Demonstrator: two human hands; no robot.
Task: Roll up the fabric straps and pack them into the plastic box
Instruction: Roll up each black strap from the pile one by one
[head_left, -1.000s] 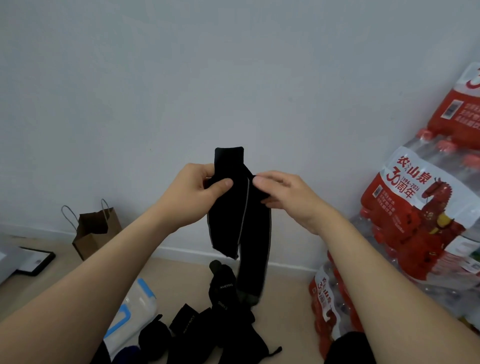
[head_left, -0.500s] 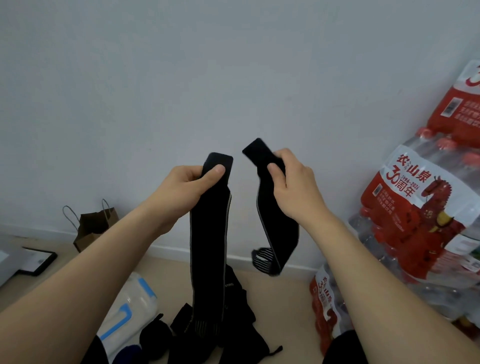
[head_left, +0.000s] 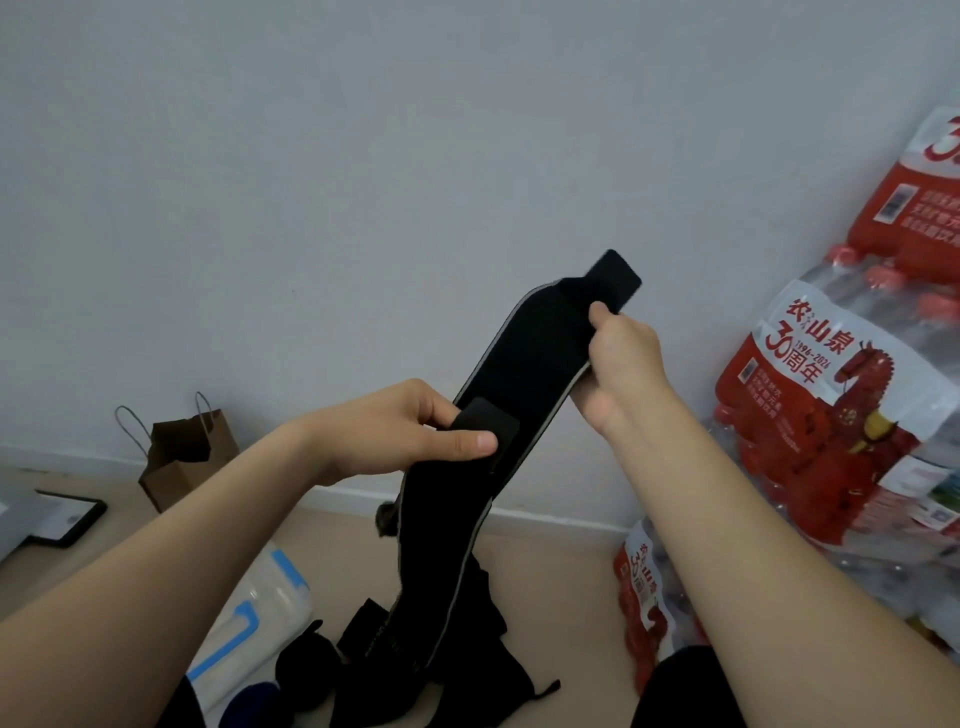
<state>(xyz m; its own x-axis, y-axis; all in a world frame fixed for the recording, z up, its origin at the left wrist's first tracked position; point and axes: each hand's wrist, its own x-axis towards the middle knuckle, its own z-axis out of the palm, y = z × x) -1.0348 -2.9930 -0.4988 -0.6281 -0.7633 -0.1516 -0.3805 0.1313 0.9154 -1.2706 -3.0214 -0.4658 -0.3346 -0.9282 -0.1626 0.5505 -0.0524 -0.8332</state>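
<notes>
1. The left hand (head_left: 415, 436) pinches a dark end tab under its thumb, pressed against the face of the black fabric strap (head_left: 524, 353). The right hand (head_left: 618, 364) grasps the strap's upper end, fingers curled round it. The strap slants in the air between both hands, and its tail hangs toward the floor. Whether this is one strap or two laid together I cannot tell.
2. To roll it well, I would start at the tab under the left thumb. Hold the band taut with the right hand and stack the grey edges squarely on each turn. Limp fabric will likely telescope if it goes slack.
3. Below, a heap of black straps (head_left: 457, 670) lies on the beige floor (head_left: 550, 566). Just left of it is the clear plastic box (head_left: 260, 608) with blue latches; its inside is not visible.
4. Farther off, a brown paper bag (head_left: 182, 457) stands by the pale wall (head_left: 363, 182). Red packs of bottled water (head_left: 831, 415) are stacked at the right.
</notes>
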